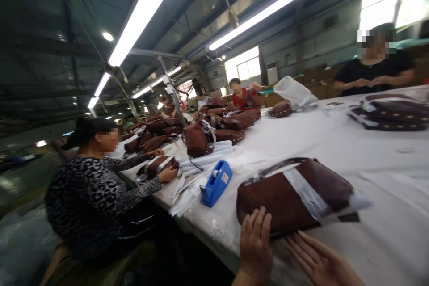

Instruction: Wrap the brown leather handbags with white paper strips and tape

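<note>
A dark brown leather handbag (284, 199) lies on the white-covered table in front of me, a pale strip wrapped across its middle and clear plastic at its right end. My left hand (256, 239) holds the bag's near left edge, fingers bent over its side; the thumb is hidden. Beside it, my right hand (317, 257) reaches to the bag's near lower edge with its fingers stretched out, the tips close to or just under the bag. A blue tape dispenser (216, 183) stands left of the bag.
A co-worker in a leopard-print top (90, 187) sits at the left, hands on another brown bag (161, 165). Many brown bags (197, 138) are heaped farther back. Stacked bags (392, 111) lie at the right near another person (375, 62). White sheets (187, 196) lie by the dispenser.
</note>
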`<state>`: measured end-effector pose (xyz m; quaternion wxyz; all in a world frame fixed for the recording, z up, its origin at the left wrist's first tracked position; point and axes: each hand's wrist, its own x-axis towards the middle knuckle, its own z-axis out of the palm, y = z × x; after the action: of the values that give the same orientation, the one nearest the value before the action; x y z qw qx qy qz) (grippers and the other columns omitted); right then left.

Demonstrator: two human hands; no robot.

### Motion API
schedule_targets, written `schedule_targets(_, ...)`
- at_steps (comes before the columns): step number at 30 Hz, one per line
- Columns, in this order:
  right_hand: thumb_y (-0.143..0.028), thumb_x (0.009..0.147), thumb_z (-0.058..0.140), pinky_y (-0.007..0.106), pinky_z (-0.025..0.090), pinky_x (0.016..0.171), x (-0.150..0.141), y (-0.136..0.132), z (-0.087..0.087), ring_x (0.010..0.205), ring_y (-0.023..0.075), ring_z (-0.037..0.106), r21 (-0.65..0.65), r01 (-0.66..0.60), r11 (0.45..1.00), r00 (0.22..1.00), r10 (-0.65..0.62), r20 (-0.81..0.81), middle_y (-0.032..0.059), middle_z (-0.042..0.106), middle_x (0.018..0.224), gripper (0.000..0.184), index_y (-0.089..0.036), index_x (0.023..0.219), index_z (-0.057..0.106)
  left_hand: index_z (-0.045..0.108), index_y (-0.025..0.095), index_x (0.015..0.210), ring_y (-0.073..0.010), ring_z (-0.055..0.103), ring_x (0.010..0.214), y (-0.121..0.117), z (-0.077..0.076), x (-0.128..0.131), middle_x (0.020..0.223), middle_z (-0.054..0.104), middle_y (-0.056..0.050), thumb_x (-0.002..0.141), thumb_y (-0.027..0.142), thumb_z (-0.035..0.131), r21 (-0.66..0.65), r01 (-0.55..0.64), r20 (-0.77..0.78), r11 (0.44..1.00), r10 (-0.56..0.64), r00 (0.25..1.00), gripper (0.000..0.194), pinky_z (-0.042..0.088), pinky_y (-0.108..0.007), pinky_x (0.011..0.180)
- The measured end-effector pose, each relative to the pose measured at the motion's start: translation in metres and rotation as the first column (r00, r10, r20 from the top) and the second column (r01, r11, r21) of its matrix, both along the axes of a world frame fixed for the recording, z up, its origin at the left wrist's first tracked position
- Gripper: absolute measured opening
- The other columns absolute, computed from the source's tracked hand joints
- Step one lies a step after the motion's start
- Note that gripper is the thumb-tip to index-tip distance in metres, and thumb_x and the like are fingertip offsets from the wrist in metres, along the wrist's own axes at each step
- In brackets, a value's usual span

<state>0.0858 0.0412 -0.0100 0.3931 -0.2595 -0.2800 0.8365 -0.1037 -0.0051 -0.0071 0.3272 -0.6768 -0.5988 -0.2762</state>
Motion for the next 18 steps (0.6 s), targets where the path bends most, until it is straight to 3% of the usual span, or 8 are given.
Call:
schedule_targets(3, -0.035, 0.073, 0.074, 0.045, 0.042, 0.115, -0.001, -0.013, 0.046, 0.125, 0.0277, 0.06, 0.025, 0.041, 0.999, 0.999, -0.041, 0.007, 0.0065, 0.071, 0.121, 0.029, -0.023, 0.1, 0.073, 0.045, 0.018, 0.144, -0.0228, 0.058, 0.125, -0.002, 0.009, 0.004, 0.138, 0.062, -0.008, 0.088, 0.015, 0.05, -0.098, 0.028, 0.037, 0.995, -0.024, 0.999, 0.056, 0.052, -0.04, 0.101)
schedule_targets(6, -0.036, 0.081, 0.07, 0.052, 0.046, 0.109, 0.024, -0.003, 0.067, 0.122, 0.0291, 0.061, 0.281, -0.073, 0.957, 0.963, -0.006, 0.27, 0.0108, 0.068, 0.127, 0.041, -0.021, 0.119, 0.066, 0.033, 0.021, 0.152, -0.0248, 0.054, 0.131, 0.002, 0.012, 0.003, 0.144, 0.056, -0.009, 0.088, 0.009, 0.046, -0.171, 0.059, 0.061, 0.983, -0.05, 0.997, 0.066, 0.047, -0.042, 0.107)
schedule_targets(7, -0.036, 0.083, 0.069, 0.053, 0.047, 0.108, 0.042, 0.002, 0.067, 0.12, 0.0293, 0.062, 0.443, -0.107, 0.89, 0.908, -0.093, 0.408, 0.0111, 0.067, 0.127, 0.04, -0.021, 0.12, 0.066, 0.031, 0.022, 0.154, -0.0254, 0.053, 0.132, 0.005, 0.011, 0.002, 0.146, 0.054, -0.009, 0.089, 0.008, 0.046, -0.18, 0.074, 0.069, 0.981, -0.063, 0.996, 0.068, 0.045, -0.043, 0.109)
schedule_targets(9, -0.032, 0.086, 0.066, 0.054, 0.044, 0.11, 0.091, 0.009, 0.062, 0.124, 0.0299, 0.059, 0.715, -0.25, 0.652, 0.705, -0.384, 0.597, 0.0105, 0.066, 0.13, 0.036, -0.023, 0.12, 0.067, 0.027, 0.025, 0.155, -0.0257, 0.053, 0.132, 0.01, 0.007, 0.0, 0.148, 0.052, -0.009, 0.089, 0.006, 0.045, -0.185, 0.115, 0.099, 0.976, -0.098, 0.99, 0.072, 0.042, -0.045, 0.111)
schedule_targets(11, -0.027, 0.091, 0.06, 0.055, 0.038, 0.114, 0.149, 0.009, 0.054, 0.133, 0.0301, 0.051, 0.801, -0.44, 0.406, 0.442, -0.678, 0.587, 0.0093, 0.063, 0.135, 0.033, -0.024, 0.123, 0.067, 0.026, 0.028, 0.156, -0.0261, 0.054, 0.131, 0.011, 0.003, 0.0, 0.148, 0.052, -0.008, 0.089, 0.006, 0.047, -0.173, 0.137, 0.126, 0.975, -0.116, 0.985, 0.073, 0.041, -0.046, 0.111)
schedule_targets(12, -0.025, 0.093, 0.058, 0.056, 0.037, 0.114, 0.178, 0.009, 0.049, 0.136, 0.0306, 0.047, 0.776, -0.524, 0.352, 0.312, -0.768, 0.559, 0.0094, 0.062, 0.136, 0.033, -0.023, 0.124, 0.066, 0.027, 0.029, 0.155, -0.0262, 0.055, 0.13, 0.011, 0.001, 0.001, 0.148, 0.052, -0.007, 0.088, 0.007, 0.048, -0.161, 0.143, 0.14, 0.977, -0.121, 0.983, 0.073, 0.041, -0.046, 0.111)
schedule_targets(15, -0.032, 0.092, 0.061, 0.061, 0.038, 0.111, 0.248, 0.008, 0.032, 0.139, 0.0374, 0.041, 0.65, -0.651, 0.392, -0.058, -0.879, 0.473, 0.0163, 0.057, 0.141, 0.04, -0.016, 0.128, 0.063, 0.032, 0.03, 0.153, -0.0267, 0.056, 0.128, 0.011, -0.003, 0.004, 0.146, 0.054, -0.007, 0.087, 0.009, 0.054, -0.121, 0.142, 0.191, 0.982, -0.117, 0.974, 0.072, 0.04, -0.044, 0.112)
schedule_targets(18, -0.042, 0.087, 0.068, 0.063, 0.037, 0.11, 0.28, 0.009, 0.017, 0.14, 0.0408, 0.039, 0.53, -0.719, 0.449, -0.201, -0.865, 0.46, 0.0169, 0.055, 0.143, 0.047, -0.015, 0.125, 0.066, 0.034, 0.031, 0.153, -0.0277, 0.056, 0.129, 0.013, -0.004, 0.008, 0.146, 0.053, -0.006, 0.087, 0.01, 0.056, -0.121, 0.133, 0.229, 0.984, -0.103, 0.968, 0.072, 0.04, -0.044, 0.112)
